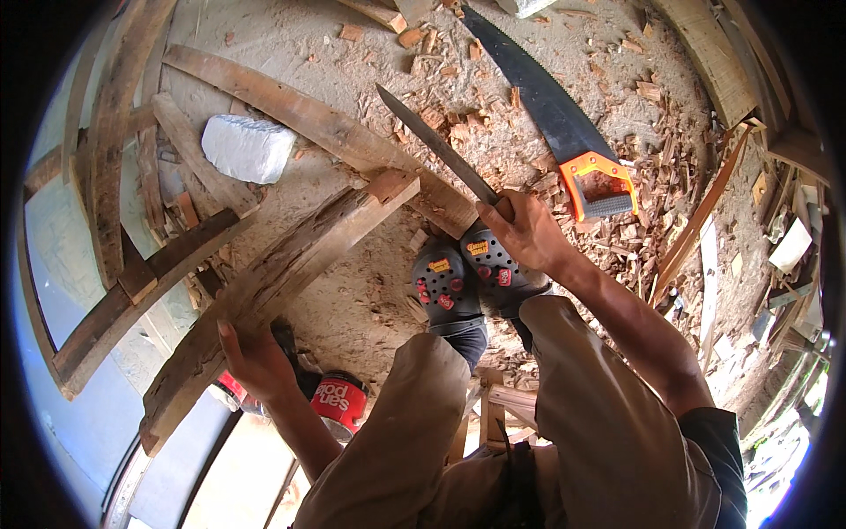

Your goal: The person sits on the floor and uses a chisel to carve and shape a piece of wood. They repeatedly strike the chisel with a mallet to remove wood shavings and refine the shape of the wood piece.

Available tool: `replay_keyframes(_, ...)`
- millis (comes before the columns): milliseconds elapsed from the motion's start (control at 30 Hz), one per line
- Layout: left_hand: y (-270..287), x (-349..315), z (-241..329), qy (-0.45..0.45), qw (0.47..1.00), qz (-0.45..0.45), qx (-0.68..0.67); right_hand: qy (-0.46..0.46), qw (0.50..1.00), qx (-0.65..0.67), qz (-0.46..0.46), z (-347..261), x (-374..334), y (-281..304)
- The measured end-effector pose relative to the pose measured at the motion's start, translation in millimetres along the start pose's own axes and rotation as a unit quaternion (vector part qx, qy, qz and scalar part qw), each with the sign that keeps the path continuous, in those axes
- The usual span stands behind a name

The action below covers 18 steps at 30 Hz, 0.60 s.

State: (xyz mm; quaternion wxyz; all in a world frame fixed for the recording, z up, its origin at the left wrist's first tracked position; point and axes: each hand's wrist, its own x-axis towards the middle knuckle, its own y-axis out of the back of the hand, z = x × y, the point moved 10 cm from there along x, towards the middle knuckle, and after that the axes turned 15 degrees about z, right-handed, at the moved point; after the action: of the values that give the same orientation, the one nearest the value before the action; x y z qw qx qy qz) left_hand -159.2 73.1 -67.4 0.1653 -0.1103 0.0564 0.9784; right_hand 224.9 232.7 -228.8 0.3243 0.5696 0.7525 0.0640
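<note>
My left hand point(257, 360) is closed on the lower part of a rough, weathered wooden beam point(278, 269), its thumb along the side and the other fingers partly hidden. The beam slants up to the right, and its far end has a paler cut face. In my right hand point(527, 231) is a machete point(432, 141), gripped at the handle, its dark narrow blade pointing away to the upper left. The blade is apart from the beam. Below the beam's far end a long plank point(308, 113) lies on the ground, reaching close to my clogs point(449, 286).
A handsaw point(551, 110) with an orange handle lies at the far right among wood chips point(617, 256). A white block point(248, 148) and more planks point(110, 176) are on the left. Beside my left forearm stands a red can point(338, 398). Scrap wood point(705, 220) lines the right side.
</note>
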Motion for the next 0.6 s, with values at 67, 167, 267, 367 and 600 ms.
replay_keyframes(67, -1, 0, 1, 0.006, 1.000, 0.024, 0.007, 0.008, 1.000, -0.015, -0.010, -4, -3, 1)
replay_keyframes(167, -5, -6, 10, -0.001, 0.999, 0.046, -0.001, 0.034, 0.998, -0.027, -0.047, -12, -10, -3)
replay_keyframes(267, -12, -17, 24, -0.041, 0.997, 0.052, 0.029, 0.108, 0.993, -0.023, -0.030, -28, -15, -5)
replay_keyframes(367, -16, -31, 33, -0.104, 0.987, 0.082, 0.089, 0.195, 0.979, -0.064, 0.005, -44, -20, -5)
replay_keyframes(600, -41, -68, 50, -0.273, 0.922, 0.062, 0.267, 0.283, 0.955, -0.090, 0.012, -72, -31, -12)
